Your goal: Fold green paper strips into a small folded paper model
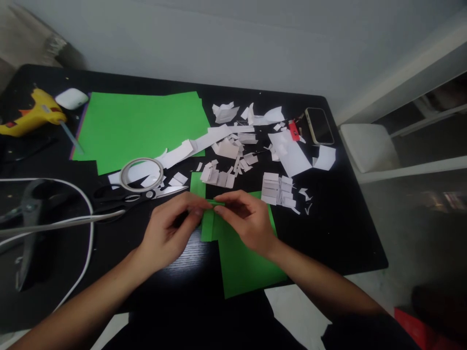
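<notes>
My left hand (174, 224) and my right hand (251, 219) meet at the front middle of the black table. Between their fingertips they pinch a small folded piece of green paper (216, 202), one end in each hand. Beneath it lie a narrow green paper strip (207, 229) and a larger green sheet (241, 272), which my right hand partly covers. Scissors (149, 194) with black handles rest left of my left hand, blades toward the middle. Just beyond my fingers sit several folded white paper pieces (219, 178).
Far left are a yellow glue gun (45, 109), a white case (71, 98) and large green sheets (142, 116). A tape roll (141, 174) lies behind the scissors. White cables (89, 214) cross the left side. A red lighter (294, 130) and a phone (319, 125) lie at back right.
</notes>
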`<state>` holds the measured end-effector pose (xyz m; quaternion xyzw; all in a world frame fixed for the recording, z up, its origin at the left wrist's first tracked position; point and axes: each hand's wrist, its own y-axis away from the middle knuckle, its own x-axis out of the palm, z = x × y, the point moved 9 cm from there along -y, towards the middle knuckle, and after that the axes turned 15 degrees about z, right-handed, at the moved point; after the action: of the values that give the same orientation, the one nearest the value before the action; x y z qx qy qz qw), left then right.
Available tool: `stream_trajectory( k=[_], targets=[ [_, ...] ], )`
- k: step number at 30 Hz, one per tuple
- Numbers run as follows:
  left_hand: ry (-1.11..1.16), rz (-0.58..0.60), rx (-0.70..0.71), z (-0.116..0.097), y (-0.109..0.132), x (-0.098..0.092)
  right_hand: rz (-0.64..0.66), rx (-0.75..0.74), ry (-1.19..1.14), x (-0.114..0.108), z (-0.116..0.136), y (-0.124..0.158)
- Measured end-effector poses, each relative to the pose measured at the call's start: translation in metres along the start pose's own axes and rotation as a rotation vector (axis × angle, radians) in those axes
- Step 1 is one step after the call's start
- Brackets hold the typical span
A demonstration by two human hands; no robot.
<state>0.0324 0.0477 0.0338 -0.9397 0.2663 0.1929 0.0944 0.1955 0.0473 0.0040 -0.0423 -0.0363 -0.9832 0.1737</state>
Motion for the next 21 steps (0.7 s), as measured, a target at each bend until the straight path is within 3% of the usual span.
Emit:
stream_trajectory(
  k=[6, 21],
  targets=[
    [0.08, -0.138, -0.066, 0.0083, 0.0022, -0.003, -0.02, -0.044, -0.027, -0.0004, 0.0029, 0.0017],
    [-0.036, -0.177, -0.055, 0.0074, 0.0065, -0.0081, 0.047, 0.012, -0.049, 0.0039, -0.0015, -0.0015]
  ],
)
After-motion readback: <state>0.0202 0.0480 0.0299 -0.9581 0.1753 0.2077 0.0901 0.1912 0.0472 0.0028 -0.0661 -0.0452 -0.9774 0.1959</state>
